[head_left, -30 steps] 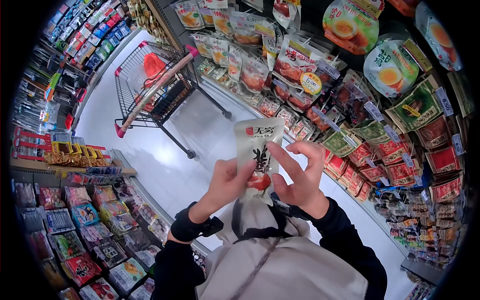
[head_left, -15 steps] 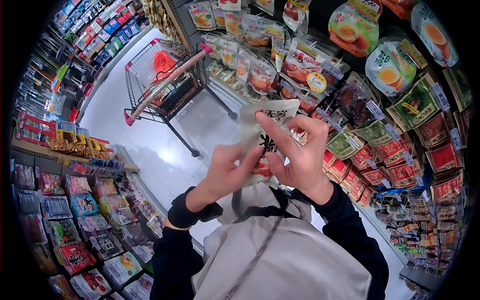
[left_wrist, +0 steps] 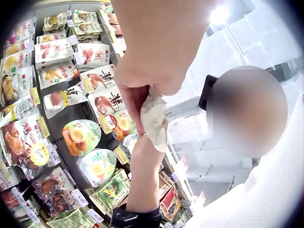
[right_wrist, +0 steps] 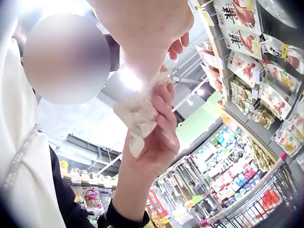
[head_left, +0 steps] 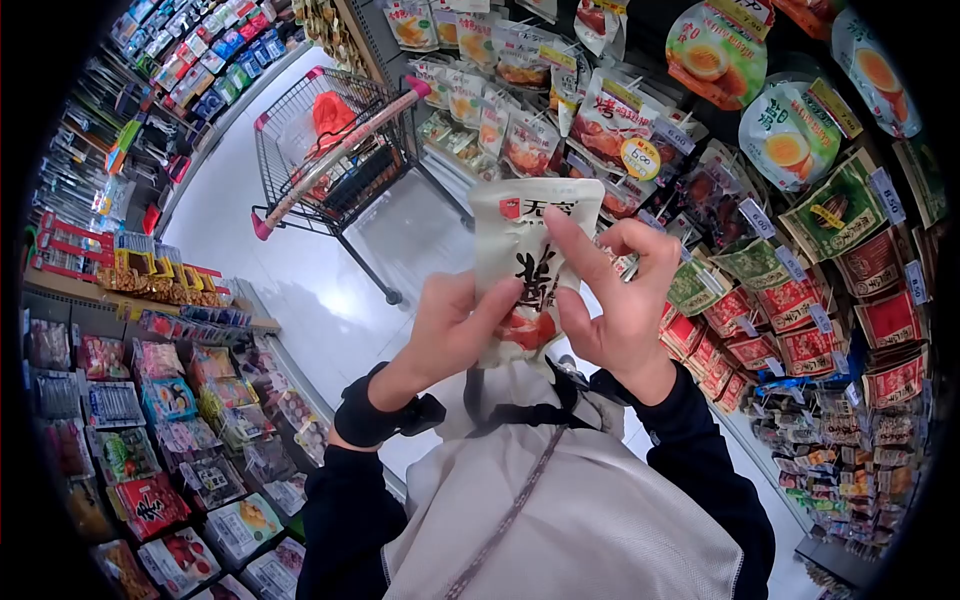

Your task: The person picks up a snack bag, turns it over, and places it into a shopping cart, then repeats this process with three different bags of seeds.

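Observation:
My left hand (head_left: 445,325) grips a cream snack pouch (head_left: 510,245) by its left side, thumb across the front and fingers behind. The pouch stands upright before my chest, its red logo, large black lettering and reddish food picture facing me. At its right edge is my right hand (head_left: 625,315), index finger stretched over the upper front by the brand name, thumb beside the lower right edge. The left wrist view shows the pouch (left_wrist: 154,121) nearly edge-on. In the right wrist view the left fingers (right_wrist: 164,111) lie behind the crinkled pouch (right_wrist: 133,114).
A shopping cart (head_left: 350,140) with a red bag (head_left: 333,118) inside stands ahead on the white floor (head_left: 230,180). Hanging food pouches (head_left: 612,115) line the rack on the right, with egg packs (head_left: 790,135) higher up. Packaged goods (head_left: 150,505) fill the left shelf.
My right index finger has moved up the pouch front from the large lettering to the brand name. The pouch rose slightly, tilted, then straightened. My left hand keeps its hold.

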`<state>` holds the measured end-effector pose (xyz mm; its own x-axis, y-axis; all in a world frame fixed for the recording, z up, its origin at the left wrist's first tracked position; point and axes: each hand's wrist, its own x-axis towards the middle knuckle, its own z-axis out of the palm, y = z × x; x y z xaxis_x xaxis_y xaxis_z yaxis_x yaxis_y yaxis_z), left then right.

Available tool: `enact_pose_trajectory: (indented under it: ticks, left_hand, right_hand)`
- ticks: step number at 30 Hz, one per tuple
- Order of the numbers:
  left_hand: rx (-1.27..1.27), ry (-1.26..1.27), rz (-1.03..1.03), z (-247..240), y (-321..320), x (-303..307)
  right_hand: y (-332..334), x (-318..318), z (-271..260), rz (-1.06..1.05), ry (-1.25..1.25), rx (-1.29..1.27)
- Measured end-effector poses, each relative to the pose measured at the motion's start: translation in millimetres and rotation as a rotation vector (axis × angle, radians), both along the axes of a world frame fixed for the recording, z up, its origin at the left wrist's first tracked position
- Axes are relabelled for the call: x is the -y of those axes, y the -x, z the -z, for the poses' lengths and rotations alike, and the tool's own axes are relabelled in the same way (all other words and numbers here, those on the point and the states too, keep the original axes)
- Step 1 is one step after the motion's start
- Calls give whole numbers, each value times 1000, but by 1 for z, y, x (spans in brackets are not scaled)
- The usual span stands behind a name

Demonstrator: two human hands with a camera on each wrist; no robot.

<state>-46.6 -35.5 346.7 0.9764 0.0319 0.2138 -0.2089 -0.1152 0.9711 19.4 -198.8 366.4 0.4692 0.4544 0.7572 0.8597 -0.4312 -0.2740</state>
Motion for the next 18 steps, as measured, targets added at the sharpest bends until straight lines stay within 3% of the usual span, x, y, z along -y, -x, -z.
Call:
enact_pose_trajectory:
  ticks: [18]
  left_hand:
    - [201,-103,70,-10,11,4]
  right_hand:
    - [14,5,3,-1,-46,14]
